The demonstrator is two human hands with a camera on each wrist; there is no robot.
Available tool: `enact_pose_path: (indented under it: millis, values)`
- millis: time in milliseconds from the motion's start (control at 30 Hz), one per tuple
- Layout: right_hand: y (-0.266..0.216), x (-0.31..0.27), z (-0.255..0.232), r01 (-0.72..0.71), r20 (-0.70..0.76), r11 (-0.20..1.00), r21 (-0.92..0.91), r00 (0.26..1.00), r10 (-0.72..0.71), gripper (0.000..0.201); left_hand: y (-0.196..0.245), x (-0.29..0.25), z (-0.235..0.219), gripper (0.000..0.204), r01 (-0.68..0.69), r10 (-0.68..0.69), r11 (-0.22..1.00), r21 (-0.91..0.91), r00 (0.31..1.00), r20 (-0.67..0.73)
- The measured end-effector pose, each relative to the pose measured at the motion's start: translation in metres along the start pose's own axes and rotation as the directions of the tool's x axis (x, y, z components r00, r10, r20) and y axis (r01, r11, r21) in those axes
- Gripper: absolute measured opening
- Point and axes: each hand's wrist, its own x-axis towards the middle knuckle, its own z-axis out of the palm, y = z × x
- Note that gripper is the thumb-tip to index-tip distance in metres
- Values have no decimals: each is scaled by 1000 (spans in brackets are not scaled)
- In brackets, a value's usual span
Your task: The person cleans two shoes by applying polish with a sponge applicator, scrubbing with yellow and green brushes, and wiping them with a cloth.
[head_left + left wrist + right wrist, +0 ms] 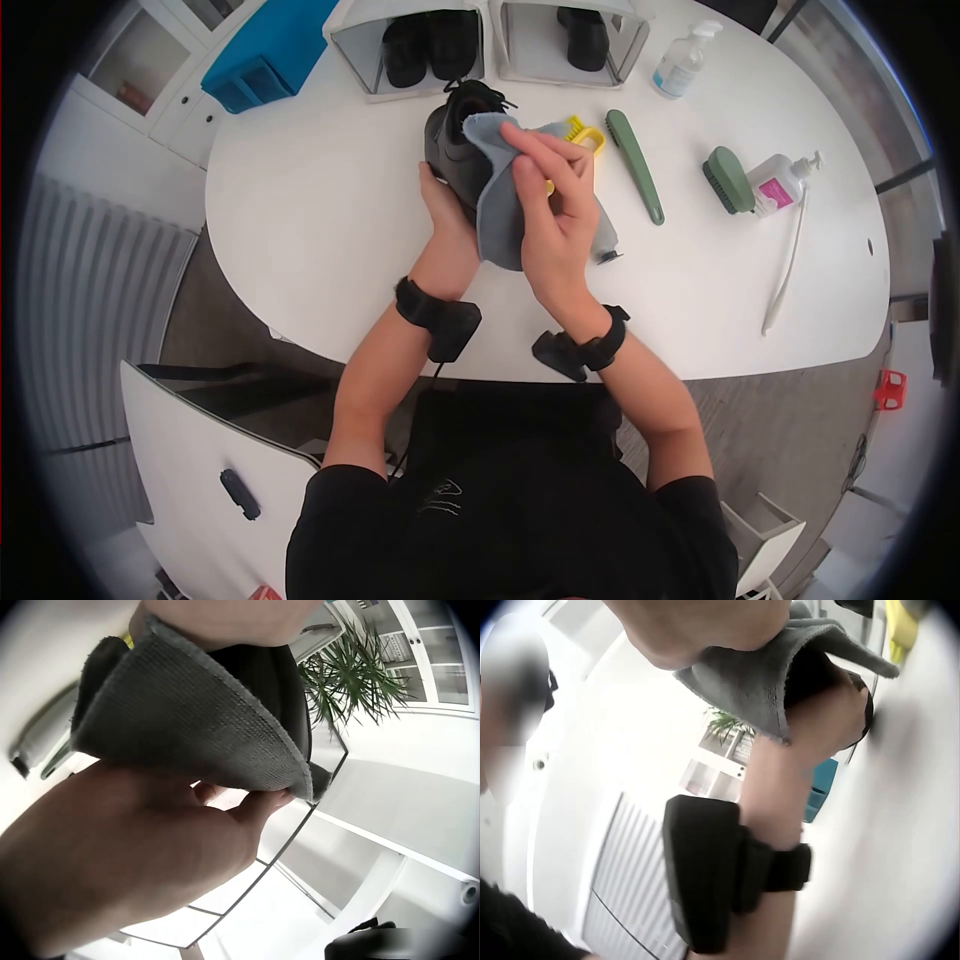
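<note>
A black lace-up shoe [452, 150] is held above the white table, its toe end largely hidden by a grey cloth [500, 210]. My left hand [448, 235] grips the shoe from below and the left, the thumb along its side. Over the shoe's right side, my right hand [560, 220] holds the cloth, index finger extended near its upper edge. The left wrist view shows the right hand [150, 832] pinching the draped cloth [195, 712] between thumb and fingers, with dark shoe behind. In the right wrist view the cloth [750, 682] partly covers the left hand [825, 720].
Two open-fronted boxes [405, 95] with black shoes inside stand at the back, near a blue holder [262, 60]. On the right lie a yellow brush [598, 142], a long green brush [636, 168], a green brush [730, 180], pump bottles [683, 65] and a grey tube [605, 238].
</note>
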Motion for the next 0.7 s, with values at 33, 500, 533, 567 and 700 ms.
enact_pose_path:
  millis: [33, 500, 533, 567, 700]
  values:
    - [5, 4, -5, -154, -65, 984, 85, 985, 159, 23, -8, 6, 5, 87, -2, 2, 1000, 2, 1000, -15]
    - [51, 46, -10, -520, -78, 832, 195, 837, 541, 21, -16, 4, 4, 69, -126, 129, 992, -30, 988, 88]
    - [43, 40, -4, -463, -114, 882, 86, 875, 470, 22, -8, 5, -3, 68, -123, 126, 992, -29, 985, 121]
    - [35, 27, -6, -404, -121, 914, 36, 906, 405, 23, -5, 10, -7, 67, -138, 132, 990, 25, 976, 173]
    - [-18, -24, -15, -154, -79, 988, 2, 985, 153, 34, 6, 16, -20, 62, -72, 63, 997, 10, 925, 375]
